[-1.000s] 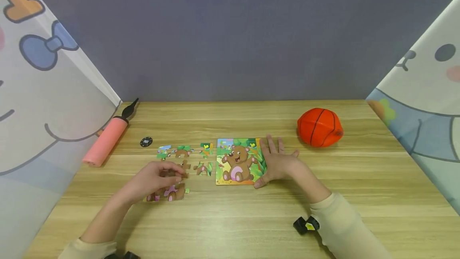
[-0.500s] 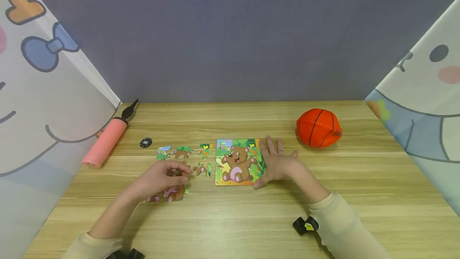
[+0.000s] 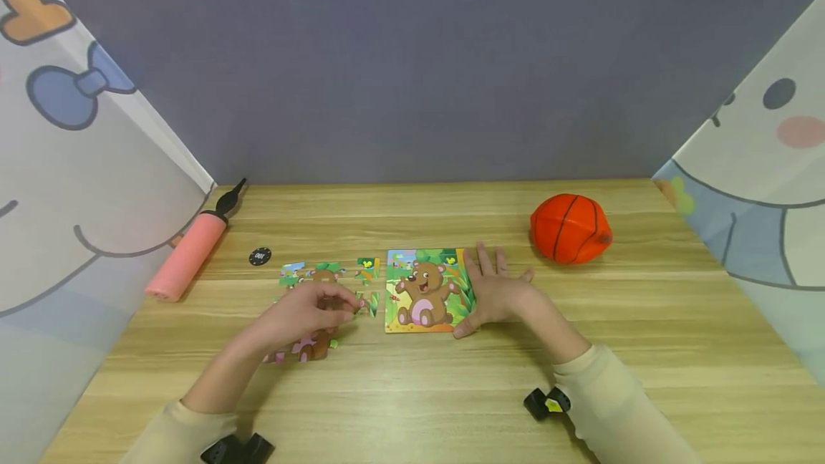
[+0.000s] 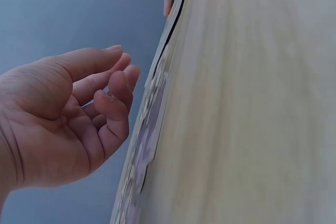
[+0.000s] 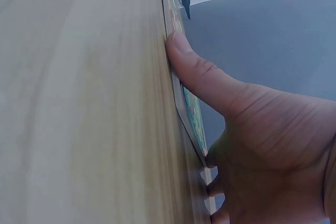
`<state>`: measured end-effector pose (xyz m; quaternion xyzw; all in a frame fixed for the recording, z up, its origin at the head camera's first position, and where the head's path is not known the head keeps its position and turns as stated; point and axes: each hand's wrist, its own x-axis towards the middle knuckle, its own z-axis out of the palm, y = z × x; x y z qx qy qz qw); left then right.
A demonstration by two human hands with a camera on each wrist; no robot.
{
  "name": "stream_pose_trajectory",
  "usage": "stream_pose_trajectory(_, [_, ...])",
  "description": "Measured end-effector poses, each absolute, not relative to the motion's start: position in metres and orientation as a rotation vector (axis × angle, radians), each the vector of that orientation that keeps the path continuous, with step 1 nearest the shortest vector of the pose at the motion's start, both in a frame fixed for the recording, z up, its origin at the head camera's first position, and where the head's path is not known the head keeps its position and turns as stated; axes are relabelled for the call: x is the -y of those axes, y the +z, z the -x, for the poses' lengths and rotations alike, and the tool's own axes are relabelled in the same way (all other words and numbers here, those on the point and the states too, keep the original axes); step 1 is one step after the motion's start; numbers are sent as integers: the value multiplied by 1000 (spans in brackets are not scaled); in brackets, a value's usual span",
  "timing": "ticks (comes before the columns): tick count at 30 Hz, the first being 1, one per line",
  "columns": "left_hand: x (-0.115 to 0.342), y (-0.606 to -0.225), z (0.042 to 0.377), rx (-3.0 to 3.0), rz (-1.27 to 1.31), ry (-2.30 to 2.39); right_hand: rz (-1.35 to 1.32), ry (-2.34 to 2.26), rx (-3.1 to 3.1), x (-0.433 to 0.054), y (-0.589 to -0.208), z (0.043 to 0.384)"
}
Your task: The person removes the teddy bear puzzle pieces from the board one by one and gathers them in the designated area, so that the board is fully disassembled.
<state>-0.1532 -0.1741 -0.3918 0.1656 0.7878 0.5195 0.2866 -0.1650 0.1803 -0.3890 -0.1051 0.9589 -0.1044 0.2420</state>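
Bear jigsaw pieces (image 3: 314, 346) lie in loose rows on the wooden table, partly hidden under my left hand (image 3: 299, 317). Its thumb and fingertips reach over a brown-and-green jigsaw piece (image 3: 372, 303) at the right of the lower row. Bent fingers (image 4: 113, 111) show nothing between them and the thumb in the left wrist view. A square bear picture board (image 3: 422, 292) lies flat right of the pieces. My right hand (image 3: 499, 296) rests with spread fingers on the board's right edge; its thumb (image 5: 197, 72) lies along that edge in the right wrist view.
A pink hand pump (image 3: 190, 253) with a black nozzle lies at the left edge. Near it is a black round chip (image 3: 260, 256). A dented red ball (image 3: 570, 229) sits at the back right. A grey panel (image 3: 412, 70) stands behind the table.
My left hand has moved right across the pieces, from the middle of the rows to the rightmost piece of the lower row. The right hand has stayed on the board's edge.
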Motion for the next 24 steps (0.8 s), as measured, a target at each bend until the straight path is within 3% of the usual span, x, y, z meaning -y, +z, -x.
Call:
stream_pose_trajectory(7, [157,-393,164,-2275,-595,1270,288,-276,-2618,-179,-387,166])
stream_pose_trajectory(24, [108,-394,171,-2190,-625,1240,285,-285,-2614,-180,-389,166])
